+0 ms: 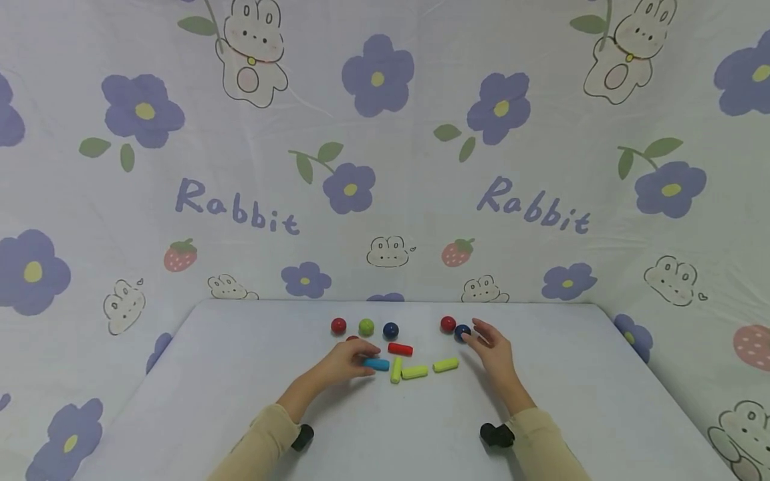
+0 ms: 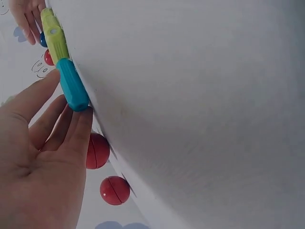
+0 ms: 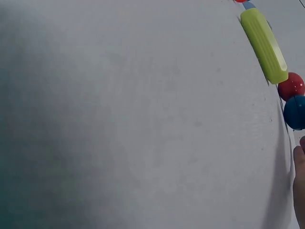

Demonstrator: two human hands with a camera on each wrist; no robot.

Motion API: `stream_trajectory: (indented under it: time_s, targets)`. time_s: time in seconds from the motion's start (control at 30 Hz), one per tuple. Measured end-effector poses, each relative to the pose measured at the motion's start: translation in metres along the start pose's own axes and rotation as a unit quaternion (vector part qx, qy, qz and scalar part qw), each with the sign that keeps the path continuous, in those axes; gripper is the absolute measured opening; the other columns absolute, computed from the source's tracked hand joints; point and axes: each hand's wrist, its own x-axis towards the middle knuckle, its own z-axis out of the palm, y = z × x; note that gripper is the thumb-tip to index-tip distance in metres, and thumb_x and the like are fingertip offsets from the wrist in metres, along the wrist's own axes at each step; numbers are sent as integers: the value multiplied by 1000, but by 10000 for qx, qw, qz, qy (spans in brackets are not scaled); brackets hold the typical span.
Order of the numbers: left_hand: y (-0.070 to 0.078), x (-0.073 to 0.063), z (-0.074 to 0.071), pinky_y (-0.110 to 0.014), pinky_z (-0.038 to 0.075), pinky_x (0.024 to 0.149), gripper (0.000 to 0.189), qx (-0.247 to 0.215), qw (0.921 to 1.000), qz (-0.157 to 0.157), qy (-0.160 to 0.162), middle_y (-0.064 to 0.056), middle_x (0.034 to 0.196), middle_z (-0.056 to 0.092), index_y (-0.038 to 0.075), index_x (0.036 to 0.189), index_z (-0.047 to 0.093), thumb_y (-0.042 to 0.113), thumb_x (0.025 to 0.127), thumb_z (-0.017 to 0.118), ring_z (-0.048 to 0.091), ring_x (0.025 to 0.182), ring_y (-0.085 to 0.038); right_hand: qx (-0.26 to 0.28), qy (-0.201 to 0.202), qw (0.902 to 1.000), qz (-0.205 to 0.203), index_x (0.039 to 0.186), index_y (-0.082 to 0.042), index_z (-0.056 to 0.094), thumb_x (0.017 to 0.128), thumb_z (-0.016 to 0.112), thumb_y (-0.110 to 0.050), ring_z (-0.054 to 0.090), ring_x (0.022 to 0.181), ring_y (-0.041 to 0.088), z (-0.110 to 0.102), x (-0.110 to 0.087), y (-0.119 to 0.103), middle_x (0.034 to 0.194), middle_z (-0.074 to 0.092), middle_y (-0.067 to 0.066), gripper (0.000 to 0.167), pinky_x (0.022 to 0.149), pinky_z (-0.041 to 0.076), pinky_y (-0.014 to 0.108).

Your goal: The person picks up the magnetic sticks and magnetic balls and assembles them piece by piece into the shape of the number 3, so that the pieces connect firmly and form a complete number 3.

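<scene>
In the head view my left hand point(image 1: 345, 362) spans a blue stick point(image 1: 377, 365), fingers spread on either side of it. The left wrist view shows the thumb and fingertips of the left hand point(image 2: 43, 157) close about the stick point(image 2: 74, 86); whether they press on it is unclear. My right hand point(image 1: 494, 349) is at a dark blue ball point(image 1: 461, 333), one fingertip overlapping its lower edge and another finger held apart. In the right wrist view that ball point(image 3: 296, 112) sits just above the right hand's fingers point(image 3: 299, 167), with a gap between.
Three yellow-green sticks point(image 1: 415, 372) and a red stick point(image 1: 400, 349) lie between the hands. Behind them are a red ball point(image 1: 339, 326), a green ball point(image 1: 366, 327) and another dark blue ball point(image 1: 390, 330). A red ball point(image 1: 448, 324) touches the right-hand ball. Another is partly hidden behind my left hand.
</scene>
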Motion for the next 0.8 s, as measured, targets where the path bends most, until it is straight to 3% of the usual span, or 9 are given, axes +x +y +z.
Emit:
stream_trajectory:
  time_s: [0.3,0.53,0.8]
  targets:
    - [1,2,3,-41,52,98,32,81,9996,-265,19,-10,117,69,3,116,66,9,86,73,63,111,-26,-237,-269,9993,114,141,-2,47,94,64,-14,44,139,33,3,2,4,148,46,20,52,111,39,37]
    - [0,4,5,-39,54,95,29,54,9987,-503,22,-8,113,69,6,112,68,6,84,74,64,106,-23,-308,-85,9994,122,135,-1,53,94,63,-10,51,133,32,6,4,6,142,52,21,43,106,44,34]
    - [-2,3,5,-36,55,92,26,72,9988,-489,46,-7,109,69,8,109,69,4,84,74,65,101,-21,-402,118,9989,230,130,0,54,91,65,-7,57,125,31,8,9,9,135,56,21,41,104,48,34]
